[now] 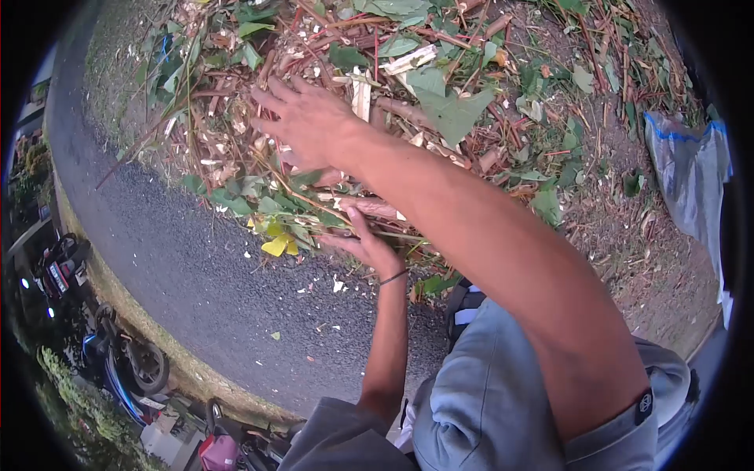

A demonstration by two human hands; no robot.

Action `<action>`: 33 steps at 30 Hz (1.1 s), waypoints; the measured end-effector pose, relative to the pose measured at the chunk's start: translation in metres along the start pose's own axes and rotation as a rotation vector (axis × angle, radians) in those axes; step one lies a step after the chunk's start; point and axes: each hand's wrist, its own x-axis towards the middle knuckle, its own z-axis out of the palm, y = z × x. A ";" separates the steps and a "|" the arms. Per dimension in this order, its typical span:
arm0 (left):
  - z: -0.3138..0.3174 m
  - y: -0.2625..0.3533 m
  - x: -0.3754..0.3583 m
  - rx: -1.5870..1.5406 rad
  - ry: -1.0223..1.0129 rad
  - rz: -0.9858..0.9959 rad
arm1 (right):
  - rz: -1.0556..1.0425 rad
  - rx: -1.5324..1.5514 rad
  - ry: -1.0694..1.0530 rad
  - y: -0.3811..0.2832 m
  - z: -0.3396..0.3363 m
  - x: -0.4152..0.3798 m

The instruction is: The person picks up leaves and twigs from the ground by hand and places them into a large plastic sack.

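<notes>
My right hand [306, 125] reaches across a heap of cut stems, wood chips and leaves [408, 110], palm down with its fingers spread. Some chopped stem pieces lie under and beside those fingers. Lower down, at the heap's near edge, my left hand [365, 245] has its thumb raised and fingers stretched out against leaves and thin stems. A dark band circles that wrist. Yellow leaves [276, 242] lie just left of the left fingertips. A broad green leaf [454, 110] rests on the heap right of my right hand. Neither hand appears to grip anything.
Dark asphalt [259, 306] borders the heap, with small chips scattered on it. Parked motorcycles [129, 353] stand beyond the road's kerb at lower left. A pale plastic sack [691, 173] with a blue edge lies at the right. My bent knee [487, 369] is close below.
</notes>
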 end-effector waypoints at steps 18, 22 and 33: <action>0.030 0.021 -0.034 -0.646 -0.079 -0.099 | -0.015 0.146 -0.099 0.014 0.005 -0.089; 0.028 0.021 -0.039 -0.687 -0.169 -0.102 | -0.014 0.147 -0.136 0.008 -0.018 -0.127; -0.009 0.033 -0.007 -0.665 -0.243 -0.569 | 0.700 0.472 0.167 0.034 -0.059 -0.208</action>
